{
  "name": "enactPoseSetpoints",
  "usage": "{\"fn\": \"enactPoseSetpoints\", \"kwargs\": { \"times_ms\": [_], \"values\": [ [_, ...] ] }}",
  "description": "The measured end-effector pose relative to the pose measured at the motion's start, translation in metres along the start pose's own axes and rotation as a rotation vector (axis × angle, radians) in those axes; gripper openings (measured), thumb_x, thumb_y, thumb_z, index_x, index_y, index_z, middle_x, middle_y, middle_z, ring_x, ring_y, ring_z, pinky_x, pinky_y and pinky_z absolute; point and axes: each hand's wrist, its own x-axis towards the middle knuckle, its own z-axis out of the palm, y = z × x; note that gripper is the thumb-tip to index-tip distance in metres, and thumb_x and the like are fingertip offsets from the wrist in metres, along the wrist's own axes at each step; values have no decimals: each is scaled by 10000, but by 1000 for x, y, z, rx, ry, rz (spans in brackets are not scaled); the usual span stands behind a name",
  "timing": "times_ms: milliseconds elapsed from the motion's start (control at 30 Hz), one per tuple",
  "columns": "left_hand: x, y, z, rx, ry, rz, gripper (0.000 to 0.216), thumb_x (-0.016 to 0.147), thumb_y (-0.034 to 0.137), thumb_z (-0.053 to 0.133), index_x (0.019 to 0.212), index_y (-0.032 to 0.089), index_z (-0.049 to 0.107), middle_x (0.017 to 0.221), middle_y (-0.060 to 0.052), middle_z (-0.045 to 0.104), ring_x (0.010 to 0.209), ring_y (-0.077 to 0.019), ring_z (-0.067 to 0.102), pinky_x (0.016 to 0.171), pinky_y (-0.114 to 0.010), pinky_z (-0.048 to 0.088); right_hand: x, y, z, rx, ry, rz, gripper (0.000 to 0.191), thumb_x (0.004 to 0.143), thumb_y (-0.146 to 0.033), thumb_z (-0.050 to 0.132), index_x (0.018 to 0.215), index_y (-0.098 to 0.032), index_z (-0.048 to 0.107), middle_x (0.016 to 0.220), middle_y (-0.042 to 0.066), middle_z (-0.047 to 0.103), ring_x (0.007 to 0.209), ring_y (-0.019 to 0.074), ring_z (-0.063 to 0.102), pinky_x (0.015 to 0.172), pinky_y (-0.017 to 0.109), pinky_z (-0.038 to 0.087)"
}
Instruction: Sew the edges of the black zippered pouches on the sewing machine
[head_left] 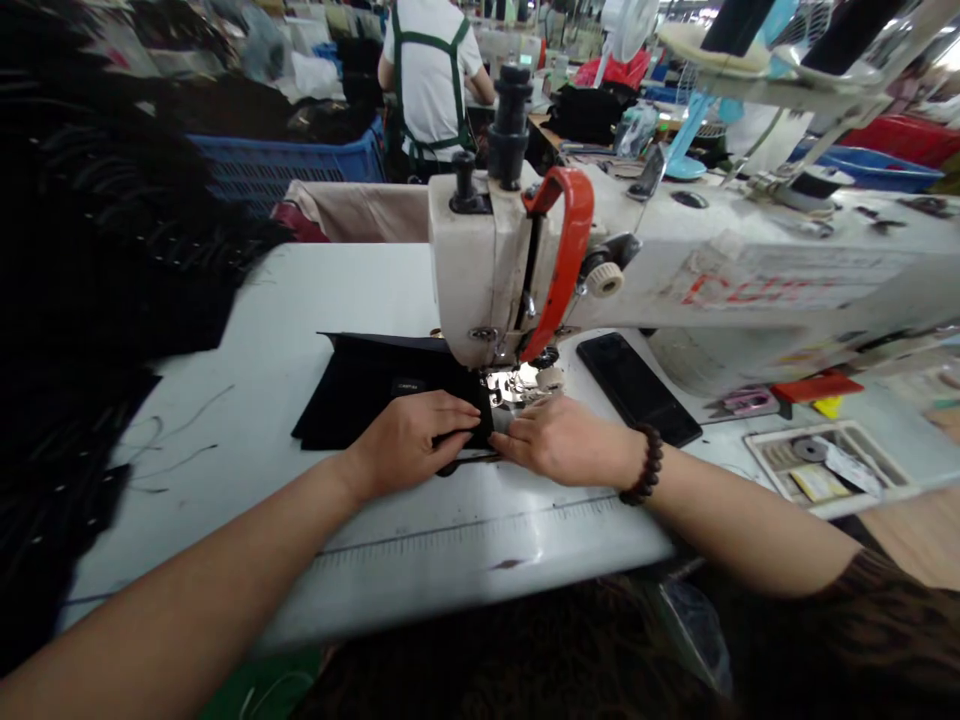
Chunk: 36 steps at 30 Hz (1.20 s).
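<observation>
Head view: starting at your left, the black fabric piece [360, 390] lies flat on the white table [255, 410], its long axis running roughly left to right, from left of both your hands to the presser foot [510, 384]. Your left hand [405, 435] is the nearer one to its middle, resting on its lower right part, fingers together and thumb slightly apart; whether you pinch the cloth or only press it, I cannot tell. The piece's right end lies at the fingertips of both your hands and close by the foot, and that is the relation to watch; whether the edge is under the foot is unclear. Your right hand [566, 440] meets that end with fingers bunched narrow, any grip hidden. In looks, the piece shows layered edges at its lower left corner, a greyer upper border, then a small dark label [409, 386] with pale lettering
</observation>
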Motion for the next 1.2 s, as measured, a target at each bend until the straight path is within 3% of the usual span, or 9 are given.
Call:
{"fn": "enactPoseSetpoints", "kwargs": {
  "times_ms": [267, 533, 700, 867, 1067, 1200],
  "values": [
    [2, 10, 5, 242, -94, 129, 195, 856, 153, 463, 858, 91, 647, 878, -83, 671, 809, -181, 616, 719, -307, 545, -4, -1, 7, 40, -41, -19, 242, 931, -157, 323, 1000, -93, 546, 648, 25, 578, 576, 123, 510, 504, 283, 257],
    [1, 16, 7, 392, -118, 227, 262, 870, 98, 368, 855, 51, 625, 858, -117, 655, 789, -202, 605, 689, -318, 540, -8, 1, 12, 96, 45, -68, 284, 949, -195, 293, 938, -113, 565, 659, 23, 593, 570, 106, 507, 515, 284, 265],
    [-4, 13, 9, 372, -55, 287, 230, 865, 72, 387, 893, 37, 613, 898, -131, 663, 845, -191, 604, 758, -302, 531, -10, -1, 11, 139, 31, -61, 300, 950, -214, 296, 940, -121, 581, 677, 31, 611, 586, 112, 519, 528, 279, 288],
    [-4, 13, 8, 358, -103, 302, 256, 867, 57, 355, 914, 46, 607, 905, -140, 664, 864, -202, 609, 729, -330, 541, -9, 0, 11, 186, 16, -28, 271, 936, -255, 348, 966, -119, 580, 675, 36, 621, 585, 113, 527, 530, 273, 293],
    [-3, 10, 8, 135, -4, 89, 185, 869, 122, 436, 949, 99, 602, 913, -79, 668, 842, -150, 603, 752, -286, 540, -10, 0, 13, 215, 19, -6, 284, 936, -282, 345, 980, -124, 578, 685, 37, 635, 572, 107, 528, 528, 266, 274],
    [-3, 8, 10, 163, 4, 175, 166, 852, 100, 456, 922, 76, 605, 903, -87, 672, 827, -177, 598, 730, -323, 534, -10, 0, 13, 220, 6, 0, 289, 934, -284, 347, 972, -124, 585, 679, 34, 634, 560, 106, 523, 521, 271, 267]
  ]
}}
